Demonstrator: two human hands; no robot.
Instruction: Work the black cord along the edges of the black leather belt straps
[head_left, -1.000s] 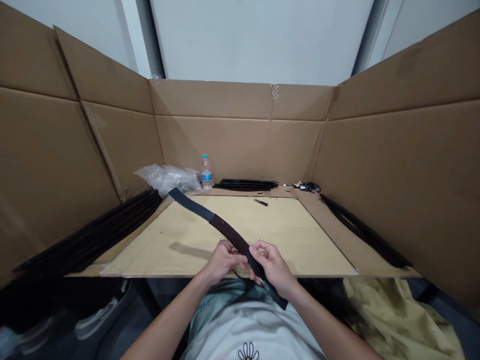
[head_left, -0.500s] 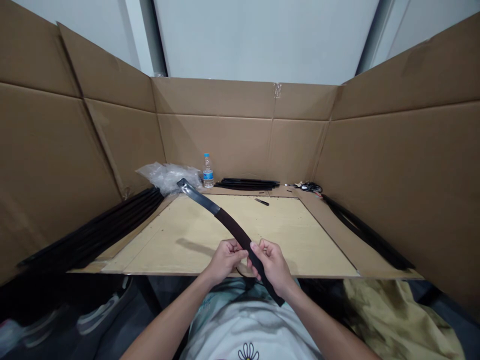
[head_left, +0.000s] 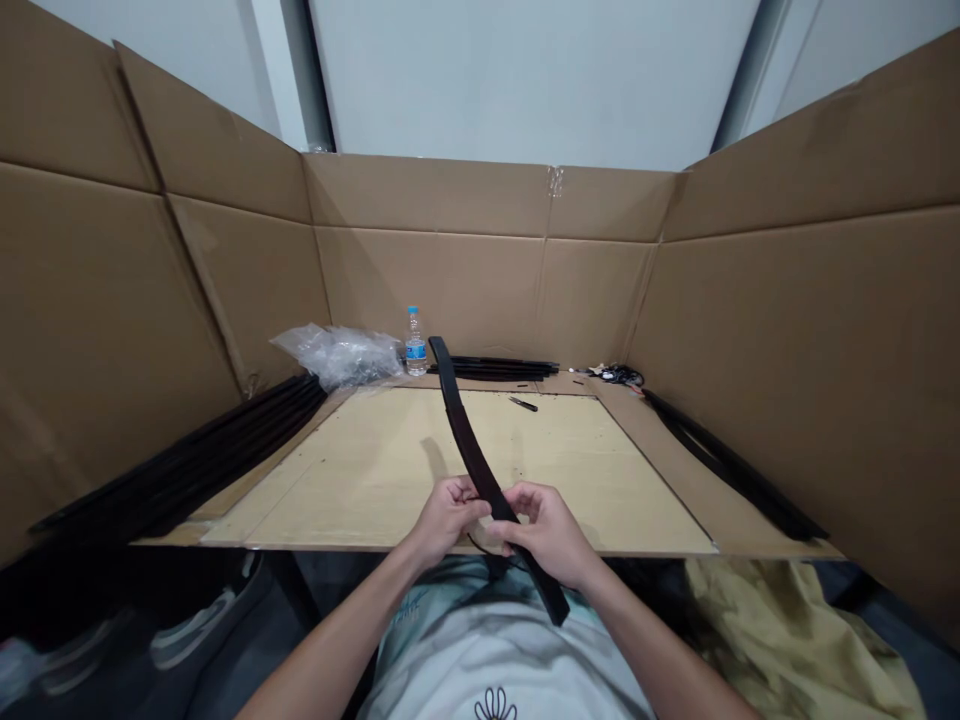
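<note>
A long, curved dark strip (head_left: 470, 443) slants from the far side of the board down toward my shirt, held over the board's near edge. A dark sleeve covers its lower part, while the smoother upper end shows bare. My left hand (head_left: 448, 518) pinches the sleeved part from the left, fingertips partly behind it. From the right, my right hand (head_left: 549, 532) grips the same part, thumb across the front. A thin black cord (head_left: 480, 547) loops below my fingers; where its ends go is hidden.
Dark strips lie in a left pile (head_left: 202, 450), a back stack (head_left: 502, 368) and at right (head_left: 735, 465). A small knife (head_left: 523, 404) lies on the pale board (head_left: 337, 470). Behind stand a water bottle (head_left: 415, 345) and plastic bag (head_left: 341, 355); cardboard walls (head_left: 480, 270) enclose three sides.
The strip's far end has swung right and stands more upright, and the strip has turned about its length. My right thumb has shifted down and left across it; both hands keep hold.
</note>
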